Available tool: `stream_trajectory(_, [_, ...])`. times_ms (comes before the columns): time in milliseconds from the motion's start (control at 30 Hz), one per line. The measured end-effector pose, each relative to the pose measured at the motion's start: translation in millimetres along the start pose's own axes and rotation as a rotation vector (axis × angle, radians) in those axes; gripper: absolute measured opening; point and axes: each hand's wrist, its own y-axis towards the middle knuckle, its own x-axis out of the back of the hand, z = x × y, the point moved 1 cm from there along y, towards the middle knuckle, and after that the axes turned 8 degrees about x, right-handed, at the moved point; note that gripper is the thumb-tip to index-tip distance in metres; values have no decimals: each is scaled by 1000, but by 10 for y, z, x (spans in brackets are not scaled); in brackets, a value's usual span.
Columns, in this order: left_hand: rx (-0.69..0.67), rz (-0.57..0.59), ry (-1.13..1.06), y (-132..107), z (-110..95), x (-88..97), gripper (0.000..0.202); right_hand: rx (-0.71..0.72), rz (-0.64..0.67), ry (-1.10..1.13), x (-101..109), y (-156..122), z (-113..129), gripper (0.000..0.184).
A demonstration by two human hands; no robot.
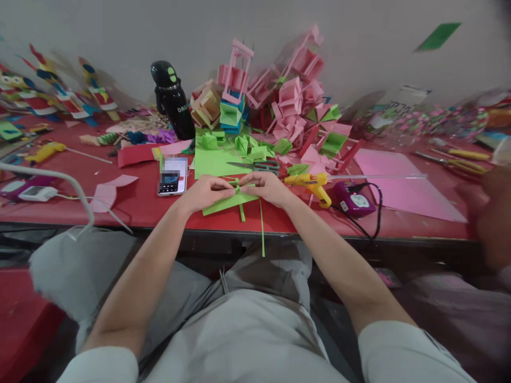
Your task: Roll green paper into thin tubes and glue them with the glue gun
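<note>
Both of my hands meet over the red table's front edge, pinching a small green paper piece (238, 188) between their fingertips. My left hand (204, 192) closes on its left end, my right hand (266, 187) on its right end. Beneath them lies a flat green paper sheet (220, 205), and green paper strips (241, 213) point toward me, one hanging past the edge. Just beyond my fingers are scissors (268, 166) on a larger green sheet (211, 163). A yellow glue gun (311, 183) rests right of my right hand.
A phone (172, 176) lies left, with a black bottle (173, 101) behind it. Folded pink paper pieces (293, 101) pile up at the back. A purple power box (353, 199) with a black cord sits right, near pink sheets (403, 186). Another person's blurred arm (495, 218) is at far right.
</note>
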Motion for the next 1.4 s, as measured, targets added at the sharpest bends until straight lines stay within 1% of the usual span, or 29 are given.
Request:
stream_trajectory(167, [-2, -34, 33, -21, -22, 58, 38, 16, -53, -43, 15, -2, 15, 40])
stream_trajectory(233, [-2, -32, 83, -36, -21, 89, 37, 24, -66, -79, 23, -8, 24, 41])
stream_trajectory(333, [-12, -23, 204, -60, -23, 114, 37, 26, -46, -94, 18, -14, 25, 41])
stream_trajectory(433, [-27, -44, 302, -68, -46, 79, 36, 35, -26, -91, -2, -13, 24, 40])
stream_trajectory(500, [-38, -61, 323, -59, -71, 21, 35, 46, -33, -106, -14, -11, 31, 41])
stream_trajectory(600, [-61, -85, 326, -31, -100, -77, 34, 56, -57, -156, -23, -12, 52, 41])
stream_trajectory(700, [-78, -130, 325, -5, -101, -128, 32, 54, -65, -173, -26, -15, 66, 41])
stream_trajectory(767, [-83, -140, 294, 7, -87, -130, 29, 50, -51, -152, -30, -15, 64, 42])
stream_trajectory(867, [-85, -121, 234, 18, -67, -117, 26, 41, -24, -111, -38, -13, 51, 44])
stream_trajectory(1033, [-90, -112, 262, 18, -72, -113, 32, 43, -12, -96, -49, -8, 41, 46])
stream_trajectory(1267, [-90, -145, 205, 38, -39, -123, 27, 53, -14, -28, -59, 1, 32, 41])
stream_trajectory(1400, [-73, -153, 187, 36, -30, -131, 23, 45, -30, -37, -50, 1, 18, 38])
